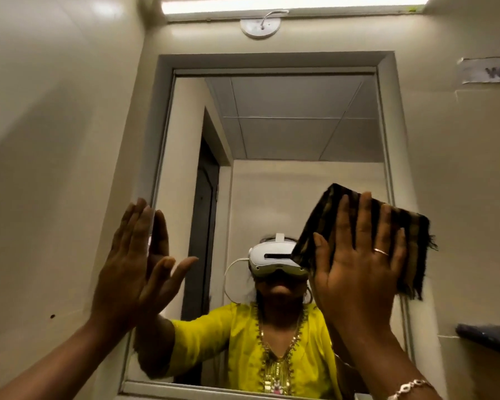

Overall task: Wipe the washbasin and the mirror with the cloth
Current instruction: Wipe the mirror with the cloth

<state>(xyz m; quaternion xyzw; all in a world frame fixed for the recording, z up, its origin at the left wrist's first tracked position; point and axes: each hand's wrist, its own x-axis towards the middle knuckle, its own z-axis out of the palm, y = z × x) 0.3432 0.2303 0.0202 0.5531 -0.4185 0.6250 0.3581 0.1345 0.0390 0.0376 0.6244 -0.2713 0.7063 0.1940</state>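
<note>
The mirror [286,134] hangs on the wall ahead in a grey frame. My right hand [358,264] lies flat with spread fingers on a folded dark striped cloth [410,255], pressing it against the mirror's right side and frame. My left hand [130,264] is flat and open against the mirror's left edge, holding nothing. The glass reflects a person in a yellow top wearing a white headset. The washbasin is out of view.
Cream walls close in on both sides. A tube light [292,4] and a round white fitting [260,26] sit above the mirror. A paper label [488,71] is stuck at upper right. A dark shelf edge [488,337] juts out at lower right.
</note>
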